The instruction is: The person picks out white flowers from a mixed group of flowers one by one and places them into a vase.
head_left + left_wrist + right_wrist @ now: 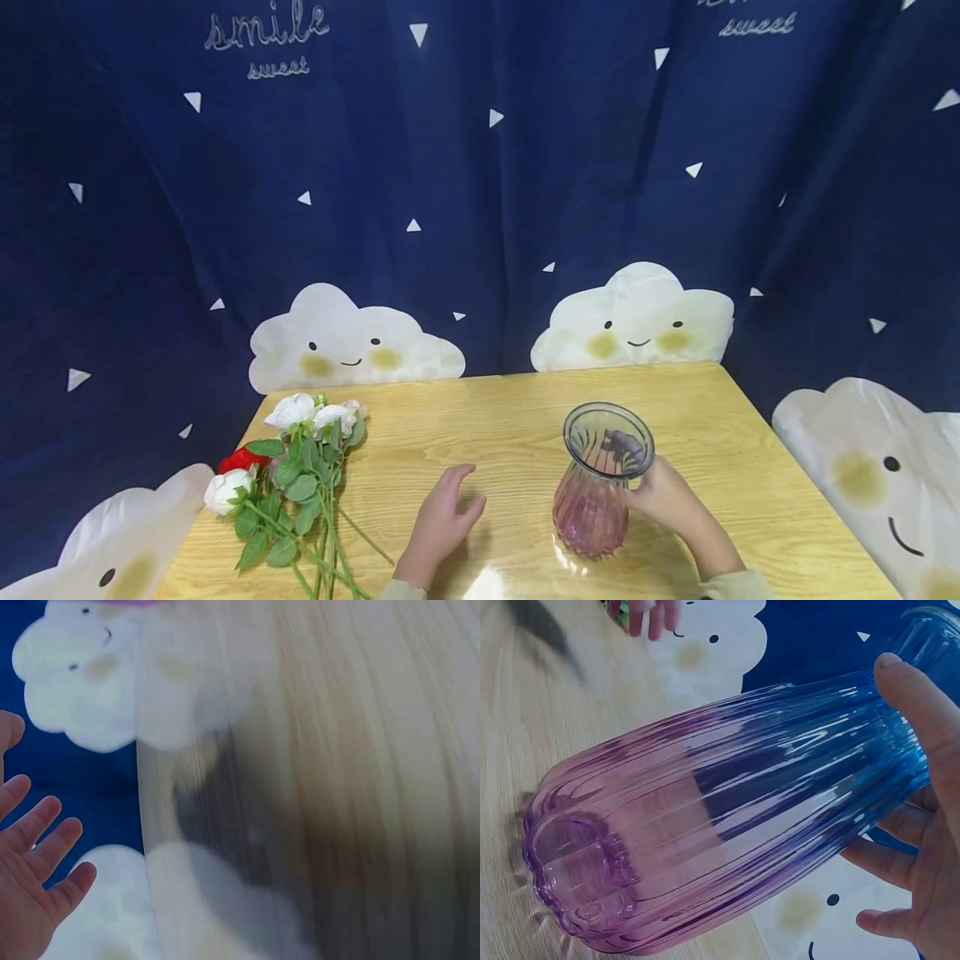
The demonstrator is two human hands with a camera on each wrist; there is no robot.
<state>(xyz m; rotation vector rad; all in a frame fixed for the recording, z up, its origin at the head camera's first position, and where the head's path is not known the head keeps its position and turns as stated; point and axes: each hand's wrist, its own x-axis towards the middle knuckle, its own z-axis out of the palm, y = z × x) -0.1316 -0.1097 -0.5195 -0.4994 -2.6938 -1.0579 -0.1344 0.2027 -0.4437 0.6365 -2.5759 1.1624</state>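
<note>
A ribbed glass vase (pixel 591 512), pink at the base and blue toward its flared rim, stands on the right half of the wooden table. My right hand (pixel 662 497) grips it around the neck from the right. In the right wrist view, the thumb lies along one side of the glass vase (pixel 667 832) and the fingers wrap the other. My left hand (pixel 444 518) is held over the middle of the table, fingers spread and holding nothing. Left of it lies a bunch of artificial flowers (pixel 300 479), with white and red blooms and green leaves.
The wooden table (pixel 465 417) has a glossy top that reflects light near its front. Behind and around it hangs a dark blue curtain (pixel 450 150) with white triangles and smiling clouds. The flower stems (pixel 330 542) point toward the front edge.
</note>
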